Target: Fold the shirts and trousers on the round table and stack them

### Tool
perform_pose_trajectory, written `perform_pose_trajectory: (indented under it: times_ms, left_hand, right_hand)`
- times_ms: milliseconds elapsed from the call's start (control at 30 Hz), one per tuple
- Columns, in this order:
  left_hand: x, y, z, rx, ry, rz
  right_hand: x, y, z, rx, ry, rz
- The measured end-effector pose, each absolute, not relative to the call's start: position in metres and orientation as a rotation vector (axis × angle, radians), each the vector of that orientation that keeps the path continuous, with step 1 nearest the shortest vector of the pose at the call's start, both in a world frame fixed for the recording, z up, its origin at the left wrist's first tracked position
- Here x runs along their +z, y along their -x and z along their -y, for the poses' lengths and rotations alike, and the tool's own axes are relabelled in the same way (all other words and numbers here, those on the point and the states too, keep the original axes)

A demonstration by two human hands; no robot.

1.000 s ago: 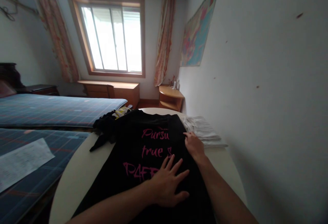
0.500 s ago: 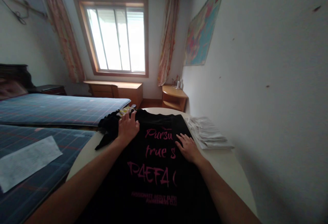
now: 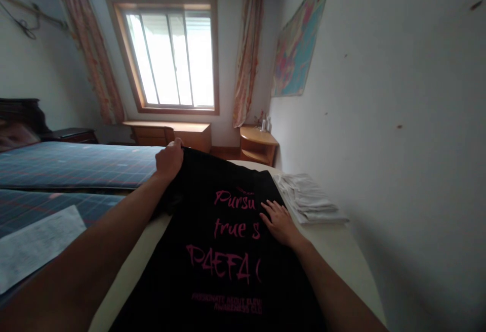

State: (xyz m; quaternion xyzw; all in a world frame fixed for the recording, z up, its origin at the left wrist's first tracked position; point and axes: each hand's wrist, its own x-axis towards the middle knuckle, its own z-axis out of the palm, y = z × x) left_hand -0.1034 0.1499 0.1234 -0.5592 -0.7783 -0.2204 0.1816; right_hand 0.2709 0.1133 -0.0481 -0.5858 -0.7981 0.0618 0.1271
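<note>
A black T-shirt (image 3: 224,180) with pink lettering lies spread over a round pale table (image 3: 353,266), its right side folded in so the printed words are cut off. My left hand (image 3: 169,161) is closed on the shirt's far left edge and holds it raised above the tabletop. On the shirt's right part, beside the lettering, my right hand (image 3: 279,222) rests flat with its fingers spread. To the right of the shirt sits a stack of folded white cloth (image 3: 307,198).
Left of the table is a bed with a blue plaid mattress (image 3: 94,162), and a white paper sheet (image 3: 41,248) lies on it. A wooden corner shelf (image 3: 258,139) and a low desk (image 3: 192,134) stand by the window. The wall is close on the right.
My left hand has gone from lying on the shirt to gripping its far left edge, moving left and up. That edge is lifted. My right hand stays in place.
</note>
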Motion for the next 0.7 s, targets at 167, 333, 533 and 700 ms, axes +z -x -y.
perform_pose_trajectory:
  times_ms: [167, 333, 533, 700]
  left_hand:
    - [0.12, 0.108, -0.158, -0.382, 1.643, 2.336]
    - [0.11, 0.131, -0.147, -0.293, 1.631, 2.585]
    - [0.101, 0.174, -0.136, -0.525, 1.817, 2.732]
    - [0.099, 0.183, -0.14, -1.553, 1.647, 2.551]
  right_hand:
    - [-0.048, -0.271, -0.112, 0.174, 1.693, 2.319]
    - [-0.047, -0.272, -0.113, 0.166, 1.697, 2.335]
    - [-0.053, -0.273, -0.115, 0.093, 1.667, 2.347]
    - [-0.055, -0.273, -0.116, 0.057, 1.656, 2.34]
